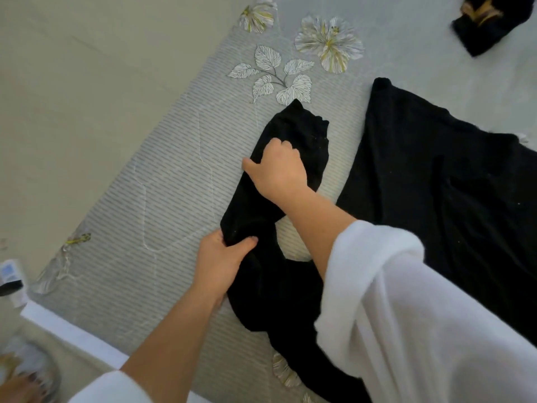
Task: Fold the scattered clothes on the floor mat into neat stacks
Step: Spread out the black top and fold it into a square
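Observation:
A long black garment lies bent on the grey striped floor mat, its narrow end pointing toward the printed leaves. My left hand grips a fold of it at the near left edge, thumb on top. My right hand holds the upper part with curled fingers, reaching across from the right in a white sleeve. A larger black cloth lies spread flat to the right, partly under my right arm.
A small folded black piece with a yellow pattern sits at the far right corner. The mat's left edge meets a pale floor. A white packet and a glass dish lie off the mat at lower left.

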Demonstrator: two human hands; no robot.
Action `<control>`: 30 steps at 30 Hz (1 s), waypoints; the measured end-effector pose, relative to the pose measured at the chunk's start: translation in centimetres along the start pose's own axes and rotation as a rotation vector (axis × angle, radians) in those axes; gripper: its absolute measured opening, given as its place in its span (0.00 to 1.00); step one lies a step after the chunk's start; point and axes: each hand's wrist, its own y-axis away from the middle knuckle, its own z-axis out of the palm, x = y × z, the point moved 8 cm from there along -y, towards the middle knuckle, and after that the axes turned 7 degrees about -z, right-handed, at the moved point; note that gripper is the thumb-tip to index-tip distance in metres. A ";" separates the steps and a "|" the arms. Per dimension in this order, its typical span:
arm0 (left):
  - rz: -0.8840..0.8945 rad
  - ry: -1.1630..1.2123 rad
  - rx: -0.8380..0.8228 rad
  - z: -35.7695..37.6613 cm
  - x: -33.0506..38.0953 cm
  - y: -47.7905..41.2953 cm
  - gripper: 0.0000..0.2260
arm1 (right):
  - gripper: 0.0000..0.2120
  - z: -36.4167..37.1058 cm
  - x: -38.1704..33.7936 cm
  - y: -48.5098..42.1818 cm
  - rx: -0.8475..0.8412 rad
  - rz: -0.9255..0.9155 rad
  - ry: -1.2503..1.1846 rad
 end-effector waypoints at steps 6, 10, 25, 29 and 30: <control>-0.029 0.052 -0.042 0.2 0.1 -0.2 0.05 | 0.15 0.9 -1.2 -1.1 0.060 -0.080 0.363; 0.025 0.037 -0.139 0.8 0.5 0.4 0.08 | 0.09 -1.3 2.6 -1.3 -0.008 0.118 -0.122; 0.824 -0.996 -0.116 19.7 2.9 15.7 0.09 | 0.14 -22.1 24.2 12.6 0.547 0.263 -1.661; 0.633 -1.432 -0.136 20.8 -4.9 14.1 0.18 | 0.09 -16.7 33.4 18.2 0.317 0.686 -1.390; 0.590 -1.492 -0.133 20.5 -6.0 13.7 0.20 | 0.14 -15.3 35.1 19.1 0.262 0.797 -1.310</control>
